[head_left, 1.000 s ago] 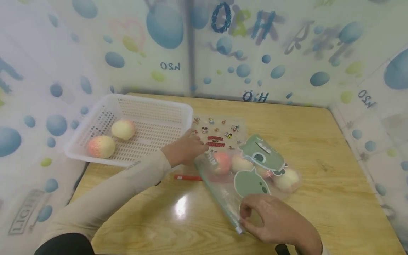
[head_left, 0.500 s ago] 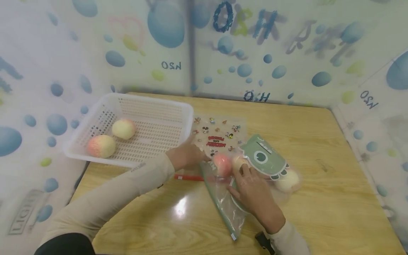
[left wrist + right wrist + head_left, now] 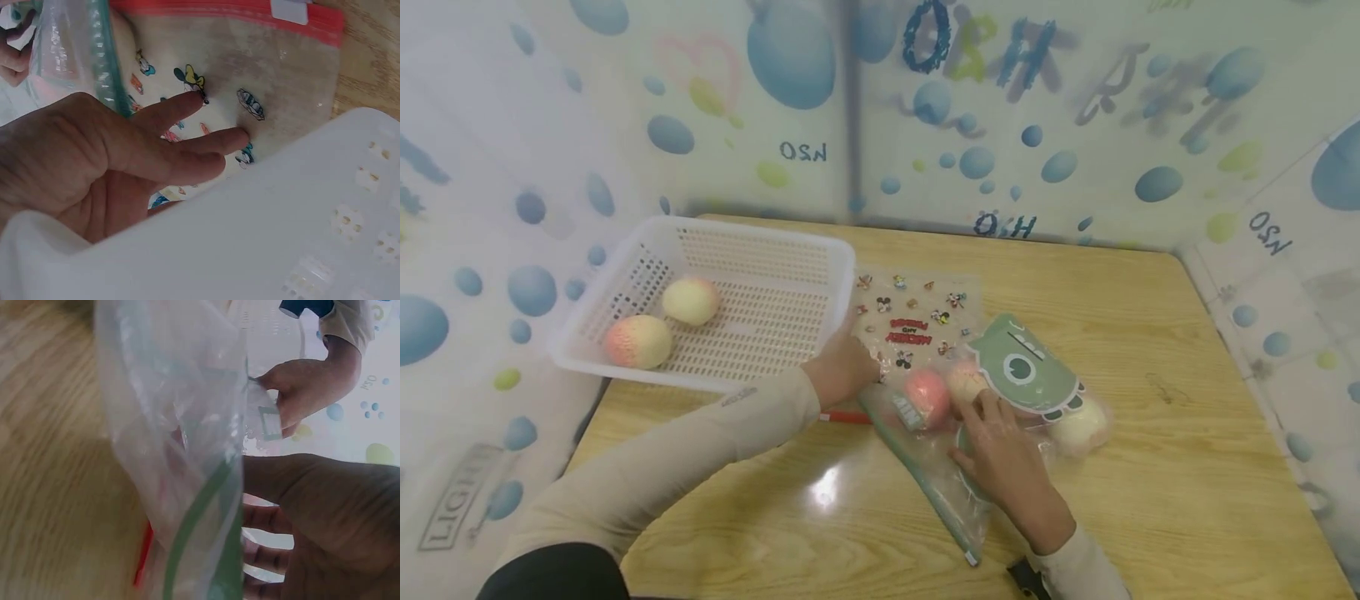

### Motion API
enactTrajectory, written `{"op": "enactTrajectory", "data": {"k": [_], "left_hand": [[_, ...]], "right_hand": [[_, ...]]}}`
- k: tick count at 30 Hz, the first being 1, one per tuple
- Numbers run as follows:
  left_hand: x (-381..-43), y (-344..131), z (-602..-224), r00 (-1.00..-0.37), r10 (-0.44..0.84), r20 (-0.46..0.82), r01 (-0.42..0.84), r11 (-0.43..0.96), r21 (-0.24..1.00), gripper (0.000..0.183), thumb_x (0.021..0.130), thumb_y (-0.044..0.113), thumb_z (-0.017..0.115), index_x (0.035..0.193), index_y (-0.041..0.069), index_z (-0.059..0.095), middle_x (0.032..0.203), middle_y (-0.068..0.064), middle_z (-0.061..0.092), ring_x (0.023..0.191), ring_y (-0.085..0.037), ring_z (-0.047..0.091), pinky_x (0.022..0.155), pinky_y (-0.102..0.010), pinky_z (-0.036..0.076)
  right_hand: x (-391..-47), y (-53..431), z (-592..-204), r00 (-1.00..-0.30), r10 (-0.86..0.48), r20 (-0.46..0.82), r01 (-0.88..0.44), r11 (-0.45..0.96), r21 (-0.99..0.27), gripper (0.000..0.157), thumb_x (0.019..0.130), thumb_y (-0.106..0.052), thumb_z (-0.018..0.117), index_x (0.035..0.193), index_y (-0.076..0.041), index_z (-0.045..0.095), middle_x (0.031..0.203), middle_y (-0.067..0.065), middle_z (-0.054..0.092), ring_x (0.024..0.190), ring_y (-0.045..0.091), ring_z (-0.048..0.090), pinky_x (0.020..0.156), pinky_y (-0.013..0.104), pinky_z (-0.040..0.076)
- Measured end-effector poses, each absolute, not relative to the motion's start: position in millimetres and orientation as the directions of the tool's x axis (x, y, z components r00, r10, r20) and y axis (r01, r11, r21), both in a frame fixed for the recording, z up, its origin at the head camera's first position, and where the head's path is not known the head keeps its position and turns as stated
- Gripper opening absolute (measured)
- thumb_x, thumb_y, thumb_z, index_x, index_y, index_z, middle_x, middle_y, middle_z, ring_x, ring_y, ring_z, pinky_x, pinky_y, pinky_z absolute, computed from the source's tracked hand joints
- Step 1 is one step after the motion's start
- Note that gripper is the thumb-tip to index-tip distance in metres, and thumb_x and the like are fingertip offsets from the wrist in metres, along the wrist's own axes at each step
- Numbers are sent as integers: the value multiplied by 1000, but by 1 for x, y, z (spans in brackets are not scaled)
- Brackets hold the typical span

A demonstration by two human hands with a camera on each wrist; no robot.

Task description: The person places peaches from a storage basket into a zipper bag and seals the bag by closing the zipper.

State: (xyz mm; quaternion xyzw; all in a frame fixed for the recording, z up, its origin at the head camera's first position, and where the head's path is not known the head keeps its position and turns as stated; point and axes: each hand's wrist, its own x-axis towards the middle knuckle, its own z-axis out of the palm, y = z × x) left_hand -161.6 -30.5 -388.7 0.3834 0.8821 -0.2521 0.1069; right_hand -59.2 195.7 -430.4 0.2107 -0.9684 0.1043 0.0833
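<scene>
A clear zip bag with a green monster print point(image 3: 1037, 371) lies on the table with several peaches inside, among them a pink one point(image 3: 927, 398) and a pale one point(image 3: 1078, 425). My right hand point(image 3: 1007, 458) rests its extended fingers on this bag, beside the middle peaches. Partly beneath it lies a second clear bag with cartoon figures point(image 3: 910, 329) and a red zip strip point(image 3: 231, 15). Over that bag, beside the basket's wall, my left hand point(image 3: 842, 371) spreads loose fingers point(image 3: 212, 142); nothing shows in its grip. The green zip edge point(image 3: 925, 483) points toward the near side.
A white perforated basket point(image 3: 760, 232) stands at the back left, close to my left hand. Two peaches sit in it, one pink and yellow point(image 3: 638, 342), one pale point(image 3: 691, 302). Patterned walls point(image 3: 1075, 125) enclose the wooden table point(image 3: 1195, 467) at the back and sides.
My right hand has moved up from the monster bag's near corner to the peaches. The left hand has shifted slightly right. The green zip edge has swung a little.
</scene>
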Motion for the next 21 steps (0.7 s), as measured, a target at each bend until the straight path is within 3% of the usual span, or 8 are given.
{"op": "enactTrajectory", "data": {"k": [13,21], "left_hand": [[-160,-35,-390,-652,669,-357,752,508,-420,6,79,32,65,80,26,66,64,4,61,68,-15,59,99,-62,5],[-159,-36,-392,-642,669,-374,757,476,-448,11,81,33,61,90,28,66,76,4,65,79,-18,60,99,-62,6]], "right_hand": [[-65,216,-435,-906,-375,195,-411,890,-199,55,61,-24,82,106,-5,56,102,12,44,99,35,45,72,45,45],[-74,235,-435,-938,-324,124,-345,906,-244,47,62,-24,82,100,-10,57,108,12,45,107,38,41,85,69,25]]}}
